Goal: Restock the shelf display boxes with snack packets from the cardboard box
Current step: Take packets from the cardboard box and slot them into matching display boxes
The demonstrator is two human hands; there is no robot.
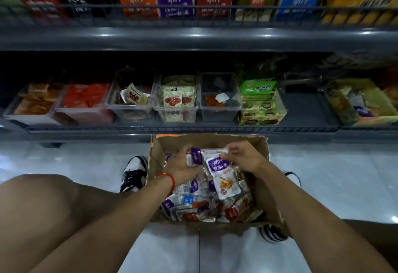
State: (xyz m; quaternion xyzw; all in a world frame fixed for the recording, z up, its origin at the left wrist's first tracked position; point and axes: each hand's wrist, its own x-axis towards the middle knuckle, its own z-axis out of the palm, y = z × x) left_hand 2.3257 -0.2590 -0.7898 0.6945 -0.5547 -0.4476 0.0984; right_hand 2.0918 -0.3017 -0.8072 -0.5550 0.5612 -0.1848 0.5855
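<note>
An open cardboard box [261,188] stands on the floor between my feet, filled with several loose snack packets [202,210] in purple, blue and red. My left hand [182,168] grips a small bunch of purple-topped packets [195,156] above the box. My right hand [243,157] pinches the top of a purple and white packet [224,181] that hangs down over the pile. Both hands meet over the box's far half. On the upper shelf stands a row of display boxes, among them a purple one [175,3].
The lower shelf [183,129] holds clear bins [176,102] and cartons of other snacks, with a green carton [259,104] at the right. A wire rail [193,9] fronts the upper shelf. My knee [38,204] fills the left foreground. Black and white shoes [134,172] flank the box on the tiled floor.
</note>
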